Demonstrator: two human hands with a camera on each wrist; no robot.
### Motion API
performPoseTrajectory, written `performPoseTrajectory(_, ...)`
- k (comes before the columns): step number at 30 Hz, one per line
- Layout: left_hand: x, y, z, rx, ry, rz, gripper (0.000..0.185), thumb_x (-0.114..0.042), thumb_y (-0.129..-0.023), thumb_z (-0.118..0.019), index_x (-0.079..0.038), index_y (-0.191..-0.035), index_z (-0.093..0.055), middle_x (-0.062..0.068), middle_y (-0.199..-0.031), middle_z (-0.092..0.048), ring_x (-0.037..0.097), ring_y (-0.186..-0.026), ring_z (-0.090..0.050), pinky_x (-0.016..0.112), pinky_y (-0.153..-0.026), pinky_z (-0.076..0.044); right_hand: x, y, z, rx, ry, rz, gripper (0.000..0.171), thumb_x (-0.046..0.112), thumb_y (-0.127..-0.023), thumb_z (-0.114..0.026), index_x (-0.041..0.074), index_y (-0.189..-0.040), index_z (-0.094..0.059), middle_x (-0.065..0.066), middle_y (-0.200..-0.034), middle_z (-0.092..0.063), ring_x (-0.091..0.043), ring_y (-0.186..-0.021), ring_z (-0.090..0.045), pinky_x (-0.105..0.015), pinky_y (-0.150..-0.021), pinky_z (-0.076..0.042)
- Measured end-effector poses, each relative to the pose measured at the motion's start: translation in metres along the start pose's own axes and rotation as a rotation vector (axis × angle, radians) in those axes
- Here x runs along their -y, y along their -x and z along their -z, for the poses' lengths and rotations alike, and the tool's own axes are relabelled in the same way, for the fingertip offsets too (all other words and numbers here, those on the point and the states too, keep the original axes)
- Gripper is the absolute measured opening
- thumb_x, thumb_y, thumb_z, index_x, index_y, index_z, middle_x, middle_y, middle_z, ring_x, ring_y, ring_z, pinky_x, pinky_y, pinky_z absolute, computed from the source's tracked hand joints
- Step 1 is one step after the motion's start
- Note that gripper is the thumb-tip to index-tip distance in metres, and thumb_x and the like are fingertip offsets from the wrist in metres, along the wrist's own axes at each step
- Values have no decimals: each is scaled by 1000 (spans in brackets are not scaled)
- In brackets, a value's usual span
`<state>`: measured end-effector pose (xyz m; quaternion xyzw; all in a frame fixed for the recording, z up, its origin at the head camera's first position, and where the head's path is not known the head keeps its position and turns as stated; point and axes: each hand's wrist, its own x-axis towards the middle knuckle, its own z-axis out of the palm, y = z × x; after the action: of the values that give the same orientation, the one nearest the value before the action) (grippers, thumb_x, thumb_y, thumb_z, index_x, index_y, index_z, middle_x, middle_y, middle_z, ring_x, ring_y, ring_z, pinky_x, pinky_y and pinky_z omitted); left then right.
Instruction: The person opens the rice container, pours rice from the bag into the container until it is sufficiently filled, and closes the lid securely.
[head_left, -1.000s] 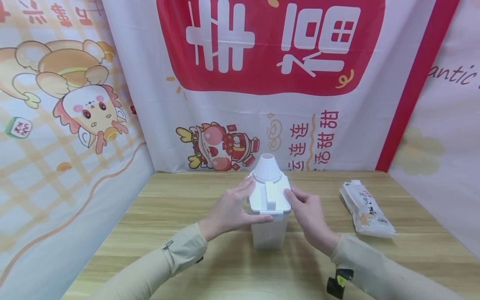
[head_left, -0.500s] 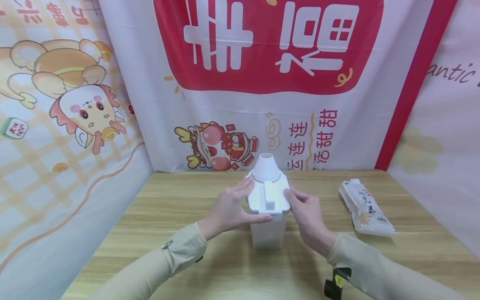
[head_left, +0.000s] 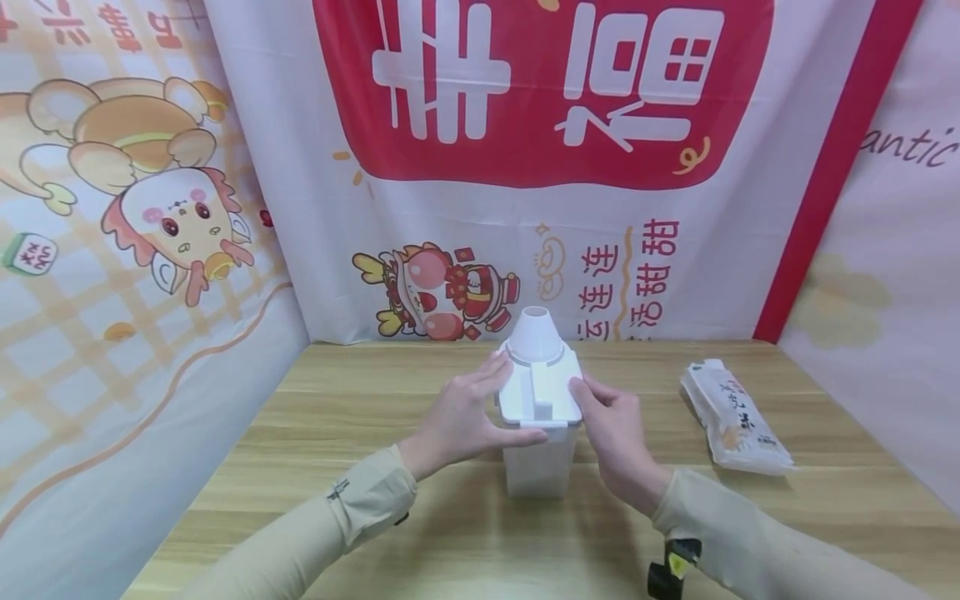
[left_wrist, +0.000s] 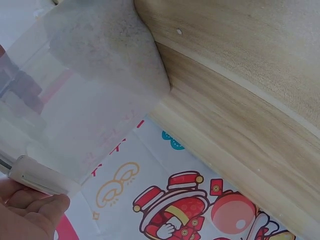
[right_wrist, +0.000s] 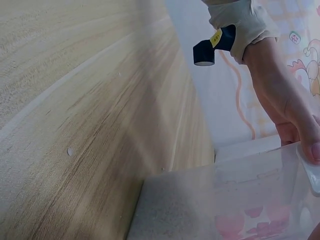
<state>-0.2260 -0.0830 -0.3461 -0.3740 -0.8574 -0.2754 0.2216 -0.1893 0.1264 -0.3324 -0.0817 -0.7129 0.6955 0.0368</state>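
Gripping apparently translucent, white-lidded container (head_left: 538, 433)

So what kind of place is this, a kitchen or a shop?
Probably neither: it looks like a small staged booth. A bare wooden table is boxed in on three sides by hanging printed cartoon banners, with only a lidded plastic container and a sealed food packet laid out.
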Motion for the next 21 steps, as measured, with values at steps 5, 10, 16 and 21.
performPoseTrajectory(5,0,0,0,-6,6,-9,103,-72,-73,-70,3,-141,-48,16,-147,-41,28,-137,-38,36,-108,-35,0,1,1,6,6,1,51,32,-101,-58,6,-143,-48,-9,-148,-44,-25,-136,-40,-40,-108,-38)
performPoseTrajectory(10,-2,0,1,-1,6,-1,104,-72,-73,-70,2,-142,-47,15,-148,-39,28,-137,-37,36,-108,-35,-3,0,1,4,-31,-9,53,34,-100,-59,8,-144,-48,-7,-149,-43,-24,-136,-40,-40,-108,-39)
performPoseTrajectory(16,-2,0,0,-2,5,2,103,-72,-73,-70,3,-141,-48,15,-148,-40,28,-137,-37,36,-108,-35,-6,-1,2,-1,-80,-44,54,37,-98,-62,10,-143,-49,-5,-149,-44,-22,-134,-43,-36,-105,-42)
performPoseTrajectory(21,-2,1,-1,-8,-1,-4,103,-72,-73,-70,3,-142,-48,15,-148,-40,28,-137,-37,37,-108,-35,-5,-2,3,1,-76,-38,54,36,-98,-62,9,-142,-50,-5,-148,-45,-22,-134,-44,-38,-106,-41)
